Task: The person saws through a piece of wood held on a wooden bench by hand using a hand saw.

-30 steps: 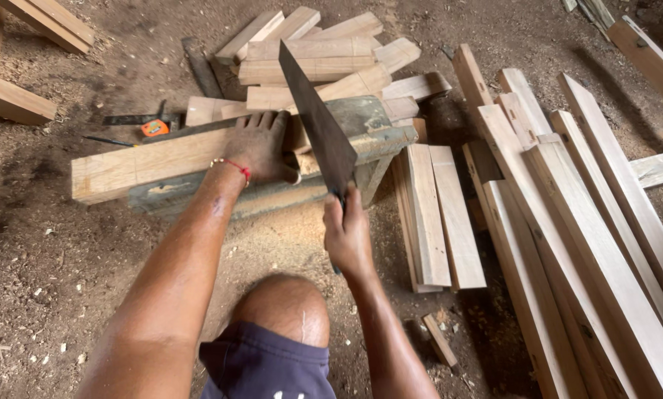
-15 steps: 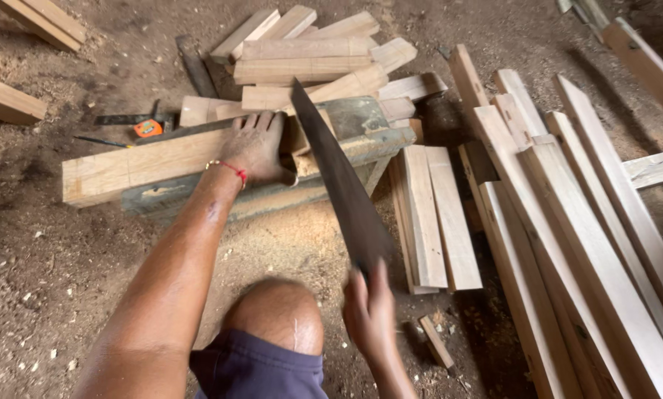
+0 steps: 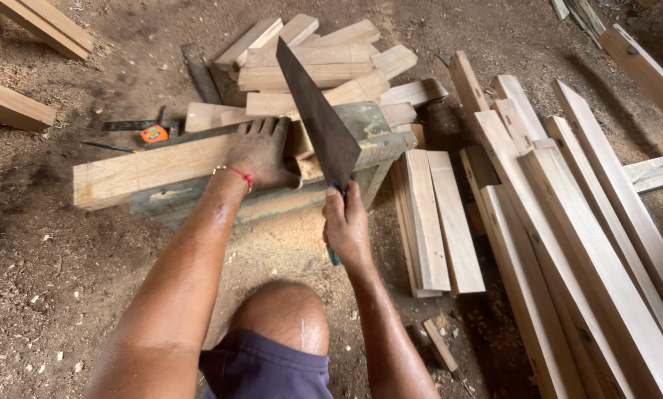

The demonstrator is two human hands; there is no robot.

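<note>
- Saw blade (image 3: 318,118) now stands pushed forward across the wood block (image 3: 161,166), where half a second ago it was drawn back toward the knee; the stroke has gone through its forward half, so the cut is being worked deeper.
- Right hand (image 3: 348,229) has its fingers wrapped tight around the saw's handle.
- Left hand (image 3: 261,154) presses flat, fingers together, on the block, as before.
- Block lies along the low bench (image 3: 376,137), near its left end.
- Orange tape measure (image 3: 154,134) lies behind on the dirt.
</note>
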